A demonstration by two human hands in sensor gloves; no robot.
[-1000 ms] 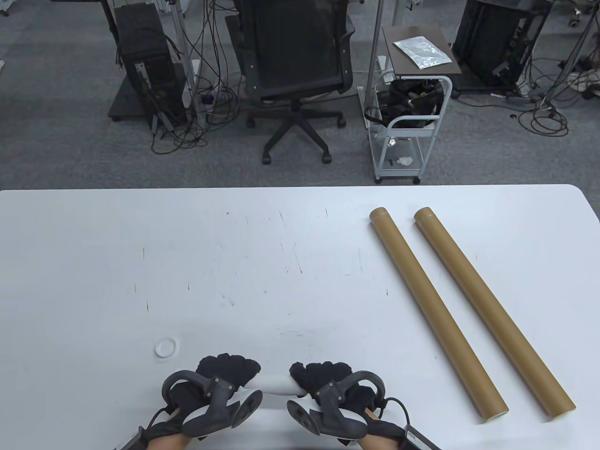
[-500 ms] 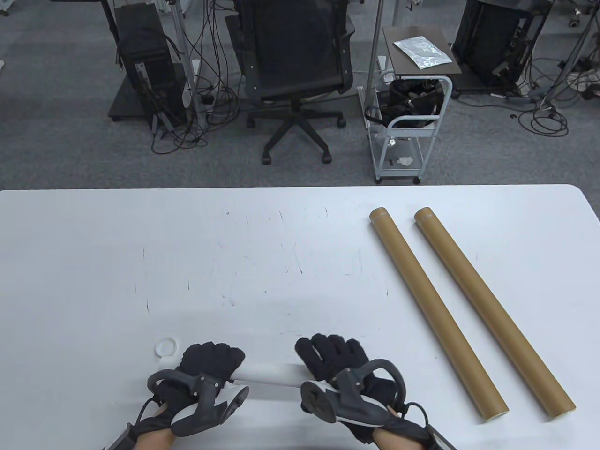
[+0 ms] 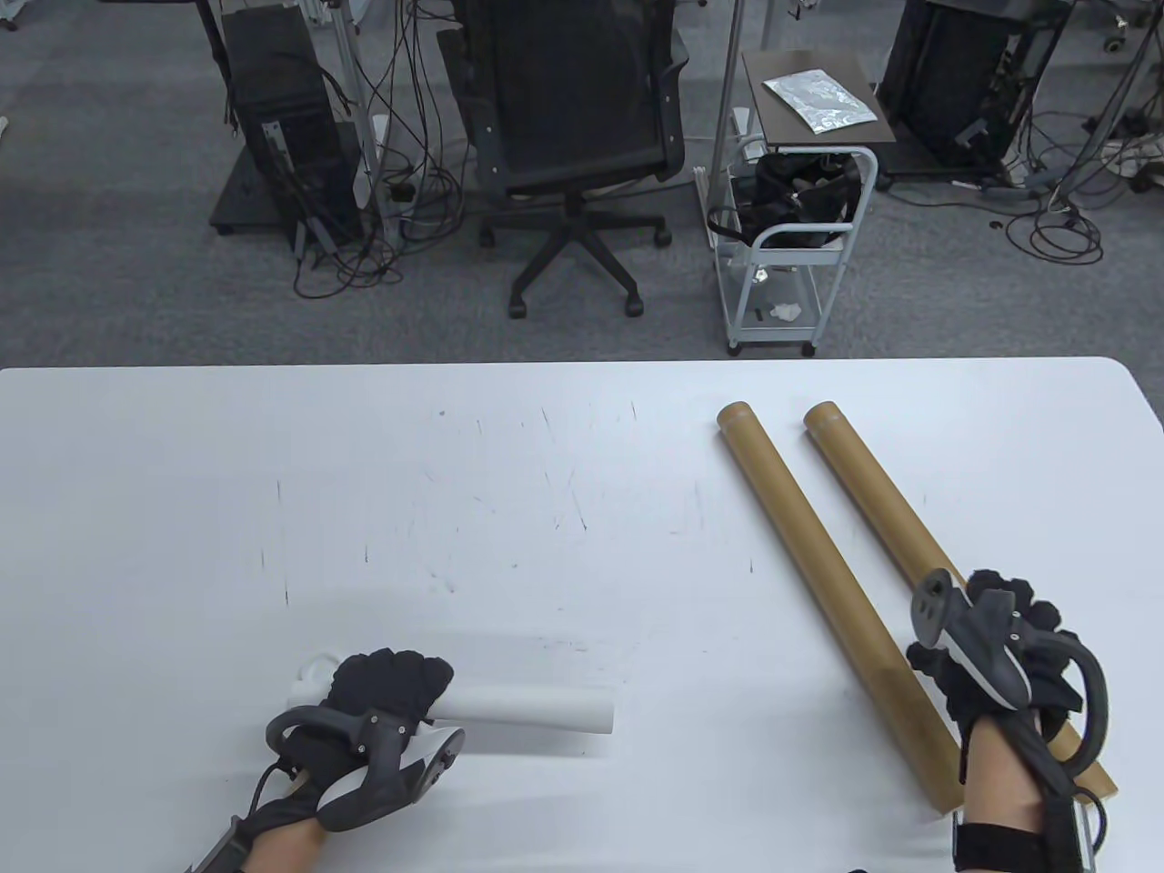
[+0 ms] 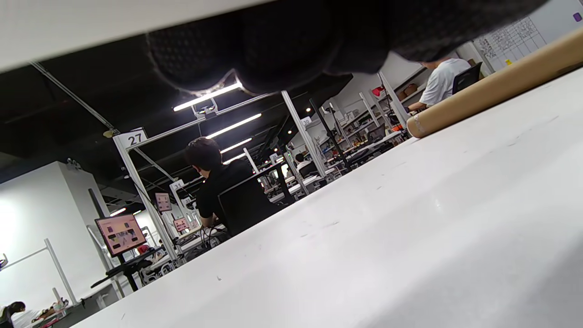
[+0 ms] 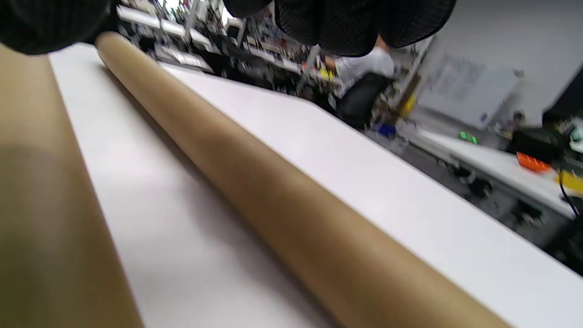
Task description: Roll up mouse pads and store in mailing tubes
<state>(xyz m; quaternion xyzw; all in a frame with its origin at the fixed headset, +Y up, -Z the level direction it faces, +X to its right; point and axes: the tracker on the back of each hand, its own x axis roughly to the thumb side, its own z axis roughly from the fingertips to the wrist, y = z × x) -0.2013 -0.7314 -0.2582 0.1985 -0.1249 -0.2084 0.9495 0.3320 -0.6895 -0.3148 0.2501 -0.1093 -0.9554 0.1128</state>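
A white mouse pad, rolled into a tube shape (image 3: 536,710), lies near the table's front edge. My left hand (image 3: 389,684) grips its left end; in the left wrist view the roll (image 4: 91,27) runs along the top under my fingers (image 4: 296,41). Two brown mailing tubes lie side by side at the right, the left tube (image 3: 809,564) and the right tube (image 3: 868,482). My right hand (image 3: 1005,637) is over their near ends, fingers spread, holding nothing that I can see. In the right wrist view the left tube (image 5: 36,205) and the right tube (image 5: 273,182) lie just below my fingers.
A small white tube cap (image 3: 311,668) lies on the white table (image 3: 546,509) just behind my left hand, partly hidden by the roll. An office chair (image 3: 573,136) and a small cart (image 3: 791,227) stand beyond the far edge.
My right hand let go of the rolled pad and moved right to the near ends of the mailing tubes. My left hand kept hold of the roll and shifted slightly left and forward.
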